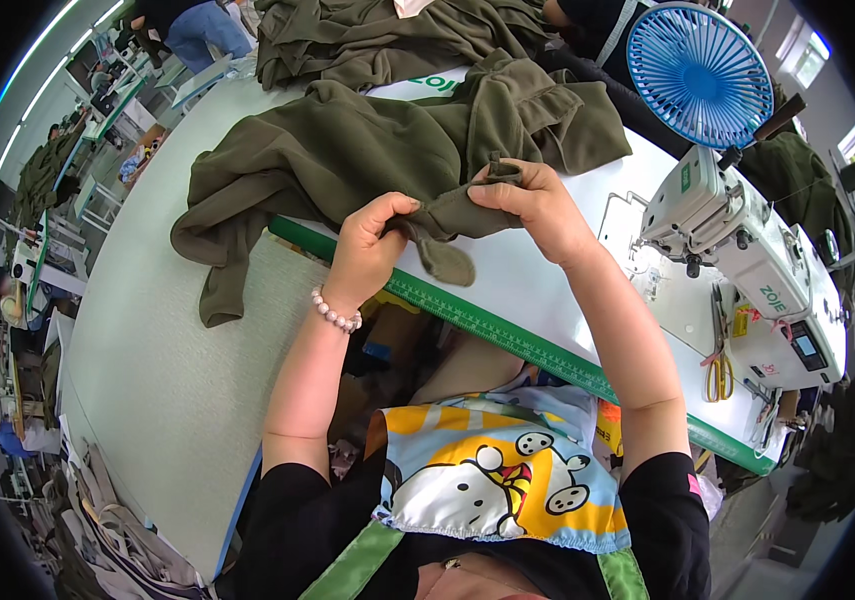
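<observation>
Both the left hand (372, 240) and the right hand (532, 200) pinch the olive fleece garment (347, 150) at the counter's (547, 290) front edge; sewing seems not yet begun.

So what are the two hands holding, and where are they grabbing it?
Both hold the olive green garment. The left hand and right hand pinch a narrow strip at its near edge, one at each end.

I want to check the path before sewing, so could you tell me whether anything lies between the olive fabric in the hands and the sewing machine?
Nothing visible does. Both the left hand and the right hand pinch the olive fabric, and the white tabletop between it and the sewing machine shows bare. The yellow-handled scissors lie nearer the person, off that line.
</observation>
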The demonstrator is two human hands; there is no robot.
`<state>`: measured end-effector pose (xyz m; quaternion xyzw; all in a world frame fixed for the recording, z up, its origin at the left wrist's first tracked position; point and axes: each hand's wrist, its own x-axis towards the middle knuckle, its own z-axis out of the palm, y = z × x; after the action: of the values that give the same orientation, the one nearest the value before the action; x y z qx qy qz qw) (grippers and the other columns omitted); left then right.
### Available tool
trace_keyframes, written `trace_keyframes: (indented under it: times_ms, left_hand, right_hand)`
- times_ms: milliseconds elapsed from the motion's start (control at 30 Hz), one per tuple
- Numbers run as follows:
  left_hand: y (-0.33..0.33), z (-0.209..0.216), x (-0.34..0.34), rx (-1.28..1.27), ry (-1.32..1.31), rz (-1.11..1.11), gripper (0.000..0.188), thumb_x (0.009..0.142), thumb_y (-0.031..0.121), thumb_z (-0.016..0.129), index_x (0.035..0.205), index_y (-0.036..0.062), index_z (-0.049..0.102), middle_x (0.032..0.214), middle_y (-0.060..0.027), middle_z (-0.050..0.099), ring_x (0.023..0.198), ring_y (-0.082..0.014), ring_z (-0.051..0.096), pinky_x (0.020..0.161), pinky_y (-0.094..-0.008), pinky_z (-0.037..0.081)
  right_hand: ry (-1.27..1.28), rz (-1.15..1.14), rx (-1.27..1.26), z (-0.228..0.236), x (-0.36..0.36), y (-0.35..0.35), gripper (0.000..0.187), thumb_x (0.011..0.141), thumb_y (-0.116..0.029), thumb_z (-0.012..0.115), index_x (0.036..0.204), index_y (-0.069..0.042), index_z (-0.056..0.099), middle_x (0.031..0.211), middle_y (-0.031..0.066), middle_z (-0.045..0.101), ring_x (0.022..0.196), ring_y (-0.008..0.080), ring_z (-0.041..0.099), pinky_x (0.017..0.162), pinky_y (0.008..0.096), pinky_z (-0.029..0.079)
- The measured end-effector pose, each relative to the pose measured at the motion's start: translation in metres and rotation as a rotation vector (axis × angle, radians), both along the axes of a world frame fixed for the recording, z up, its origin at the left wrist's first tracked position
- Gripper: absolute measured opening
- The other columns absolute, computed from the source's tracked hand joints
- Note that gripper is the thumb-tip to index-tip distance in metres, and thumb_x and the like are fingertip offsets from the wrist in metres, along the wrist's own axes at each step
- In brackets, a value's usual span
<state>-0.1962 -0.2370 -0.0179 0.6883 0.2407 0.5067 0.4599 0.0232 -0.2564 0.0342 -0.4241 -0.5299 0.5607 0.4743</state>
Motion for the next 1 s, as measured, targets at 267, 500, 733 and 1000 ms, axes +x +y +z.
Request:
trace_keyframes:
  times_ms: [267,500,733,1000]
  left_hand:
    - [0.000,-0.005,0.001,-0.027,-0.006,0.013,0.026,0.077,-0.014,0.044,0.096,-0.0030,0.059,0.086,0.0007,0.060,0.078,-0.0034,0.050,0.070,-0.0183,0.041]
    - [0.002,-0.001,0.002,-0.196,-0.129,0.081,0.012,0.076,-0.004,0.057,0.088,-0.0017,0.059,0.082,0.0012,0.059,0.075,-0.0038,0.049,0.067,-0.0189,0.041]
    - [-0.004,-0.001,0.009,-0.262,-0.048,0.005,0.015,0.073,0.002,0.066,0.087,0.0007,0.060,0.081,0.0012,0.059,0.074,-0.0045,0.050,0.067,-0.0190,0.041]
    - [-0.013,0.009,0.008,-0.408,-0.115,-0.015,0.015,0.076,0.003,0.065,0.090,-0.0008,0.061,0.082,0.0009,0.060,0.073,-0.0048,0.051,0.068,-0.0201,0.043]
  right_hand:
    - [0.116,0.018,-0.018,-0.007,0.011,0.005,0.009,0.080,-0.009,0.065,0.087,-0.007,0.060,0.077,-0.0022,0.060,0.069,0.0060,0.055,0.063,0.0196,0.043]
    - [0.165,0.003,-0.068,-0.007,0.006,0.003,0.010,0.080,-0.009,0.066,0.088,-0.006,0.061,0.077,-0.0020,0.060,0.067,0.0046,0.055,0.058,0.0181,0.041]
    - [0.190,-0.008,-0.086,-0.013,0.003,0.006,0.010,0.081,-0.009,0.064,0.089,-0.006,0.060,0.078,-0.0002,0.061,0.069,0.0075,0.057,0.061,0.0204,0.044]
    - [0.286,-0.055,-0.160,-0.023,0.001,0.005,0.008,0.082,-0.009,0.062,0.089,-0.005,0.059,0.079,0.0017,0.062,0.071,0.0104,0.059,0.064,0.0234,0.047]
